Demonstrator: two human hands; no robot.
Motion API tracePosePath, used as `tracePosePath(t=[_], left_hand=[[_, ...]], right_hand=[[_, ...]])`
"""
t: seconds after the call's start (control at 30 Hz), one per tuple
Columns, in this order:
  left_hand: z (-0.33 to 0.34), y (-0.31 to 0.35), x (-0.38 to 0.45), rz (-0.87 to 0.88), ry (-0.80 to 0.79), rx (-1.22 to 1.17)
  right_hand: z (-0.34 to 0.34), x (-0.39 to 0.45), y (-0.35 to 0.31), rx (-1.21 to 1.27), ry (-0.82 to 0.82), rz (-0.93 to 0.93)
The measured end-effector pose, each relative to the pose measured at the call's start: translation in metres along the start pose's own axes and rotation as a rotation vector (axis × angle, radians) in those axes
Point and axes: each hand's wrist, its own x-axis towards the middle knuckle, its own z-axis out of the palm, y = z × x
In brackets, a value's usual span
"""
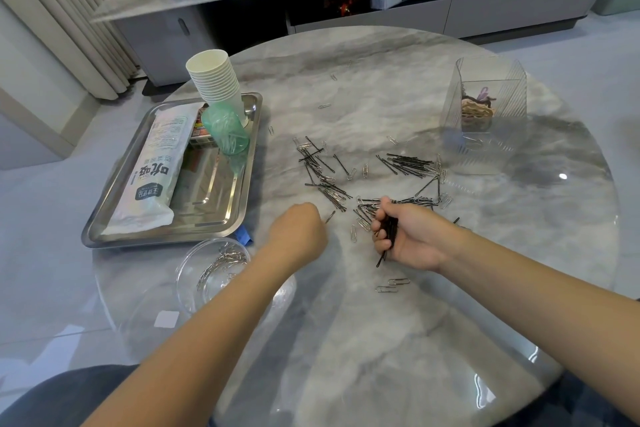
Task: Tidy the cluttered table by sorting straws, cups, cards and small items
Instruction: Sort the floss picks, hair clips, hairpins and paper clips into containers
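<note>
Hairpins (389, 232) sit bunched in the right hand (412, 236), its fingers curled round them to keep gathered pins apart from the paperclips (362, 222) scattered just beyond, while the left hand (299, 230), fingers curled, seems to pinch something by a stray pin (330, 217) for the bowl (211, 270) beside its wrist.

A round marble-patterned table (363, 340) carries everything. At ten o'clock sits a steel tray (221, 215); at eight o'clock, a clear round bowl (194, 274). At two o'clock stands a clear ribbed box (485, 121). Around the centre lie scattered black hairpins (408, 163) and silver paper clips (393, 285).
</note>
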Motion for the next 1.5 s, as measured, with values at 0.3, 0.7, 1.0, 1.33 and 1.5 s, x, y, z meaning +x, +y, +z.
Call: tracePosePath(t=[0.3, 0.7, 1.0, 1.33, 1.5], left_hand=[[-0.009, 0.042, -0.024, 0.1, 0.013, -0.707], [-0.014, 0.032, -0.023, 0.098, -0.177, -0.763], [-0.009, 0.037, -0.026, 0.121, -0.224, -1.014], [-0.004, 0.031, -0.02, 0.366, 0.006, -0.728], [-0.001, 0.028, -0.017, 0.431, 0.027, -0.645]], right_hand=[[0.002, -0.002, -0.002, 0.126, -0.176, -0.002], [0.001, -0.01, -0.016, 0.333, -0.082, -0.048], [0.0, -0.006, -0.02, 0.435, -0.102, -0.086], [0.001, -0.012, -0.017, 0.31, -0.168, -0.113], [0.003, -0.013, -0.009, 0.17, -0.19, -0.141]])
